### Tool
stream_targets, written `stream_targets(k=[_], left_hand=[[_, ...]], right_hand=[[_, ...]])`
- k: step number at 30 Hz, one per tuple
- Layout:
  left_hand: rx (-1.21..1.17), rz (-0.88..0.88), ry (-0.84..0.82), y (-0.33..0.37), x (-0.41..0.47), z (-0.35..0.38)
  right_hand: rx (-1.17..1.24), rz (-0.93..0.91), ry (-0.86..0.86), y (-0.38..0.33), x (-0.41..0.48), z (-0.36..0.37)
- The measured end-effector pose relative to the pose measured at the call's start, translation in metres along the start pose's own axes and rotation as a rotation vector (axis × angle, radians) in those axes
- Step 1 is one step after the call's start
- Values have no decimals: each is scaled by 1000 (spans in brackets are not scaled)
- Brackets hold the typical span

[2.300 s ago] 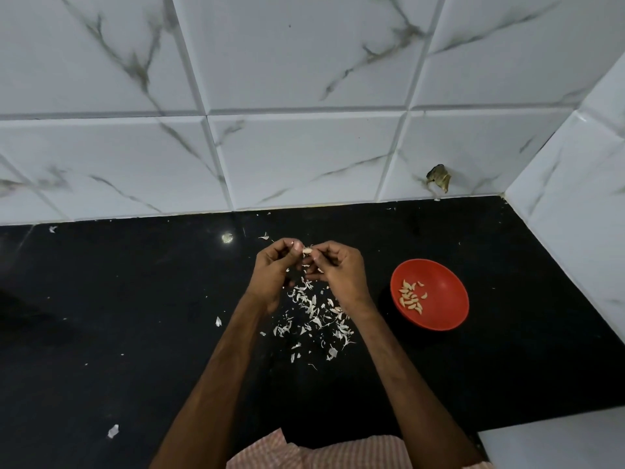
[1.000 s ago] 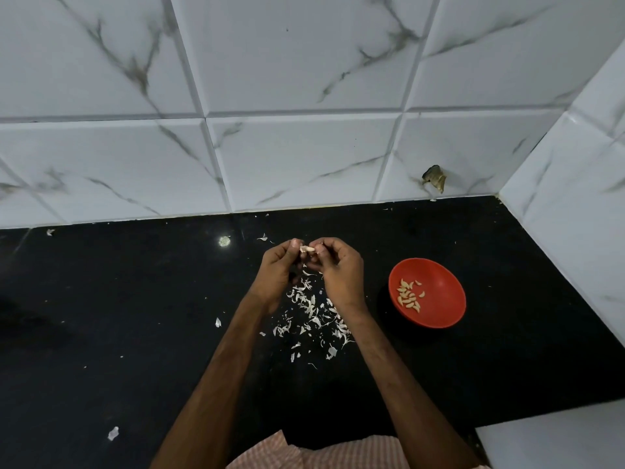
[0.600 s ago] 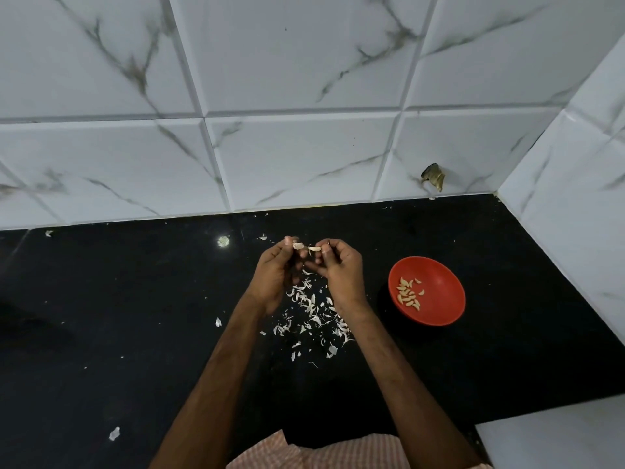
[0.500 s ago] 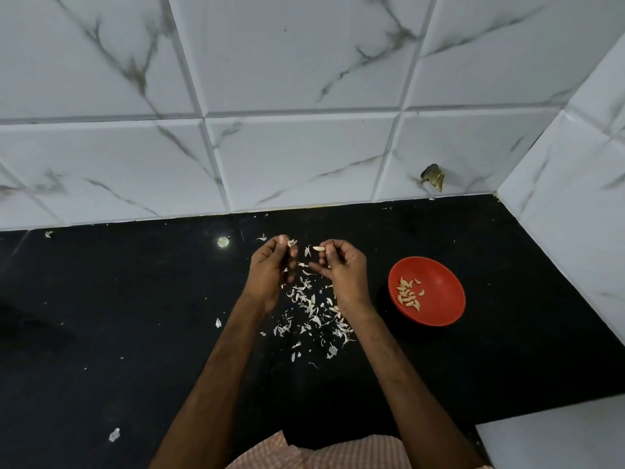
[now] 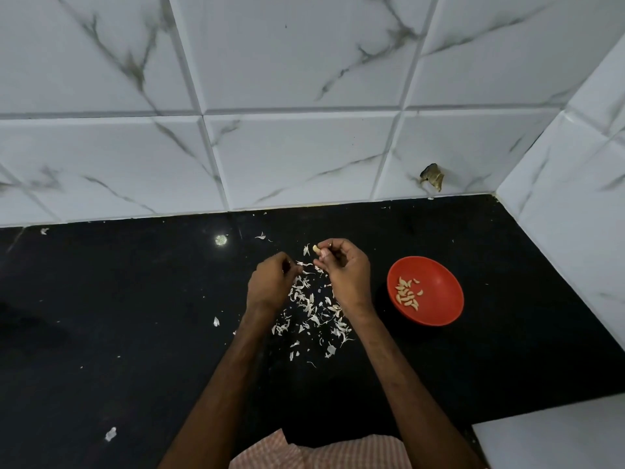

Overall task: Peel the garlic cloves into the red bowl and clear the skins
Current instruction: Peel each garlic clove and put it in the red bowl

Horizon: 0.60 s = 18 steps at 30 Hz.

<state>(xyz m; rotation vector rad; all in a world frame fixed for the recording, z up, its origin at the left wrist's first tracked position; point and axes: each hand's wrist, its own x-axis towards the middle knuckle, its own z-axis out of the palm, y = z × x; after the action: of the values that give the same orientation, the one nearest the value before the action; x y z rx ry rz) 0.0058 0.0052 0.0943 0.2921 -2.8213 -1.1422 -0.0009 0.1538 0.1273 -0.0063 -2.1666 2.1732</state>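
Note:
My right hand (image 5: 346, 270) pinches a small pale garlic clove (image 5: 316, 248) at its fingertips above the black counter. Lower and to the left, my left hand (image 5: 269, 282) has its fingers curled, hovering over the pile of white garlic skins (image 5: 313, 308); whether it holds a skin is hidden. The red bowl (image 5: 436, 286) stands to the right of my right hand, with several peeled cloves (image 5: 407, 294) inside it.
The black counter (image 5: 118, 333) ends at white marble tiles behind and on the right. Stray skin bits lie at the left (image 5: 216, 321) and front left (image 5: 110, 433). A dark chipped hole (image 5: 432, 176) marks the back tile. A white surface (image 5: 554, 434) sits at the front right.
My hands were together working on the clove. They have come apart: the left hand dropped toward the skin pile, and the right hand keeps the clove.

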Motion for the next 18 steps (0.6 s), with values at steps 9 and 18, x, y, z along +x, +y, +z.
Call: stream_targets(k=[9,18], left_hand=[[-28,94,70,12,3,-10],[-107,234,127,38,0,-25]], right_hand=[[-80,-5,54,1,1,-1],[-222,-127,124,2,2,0]])
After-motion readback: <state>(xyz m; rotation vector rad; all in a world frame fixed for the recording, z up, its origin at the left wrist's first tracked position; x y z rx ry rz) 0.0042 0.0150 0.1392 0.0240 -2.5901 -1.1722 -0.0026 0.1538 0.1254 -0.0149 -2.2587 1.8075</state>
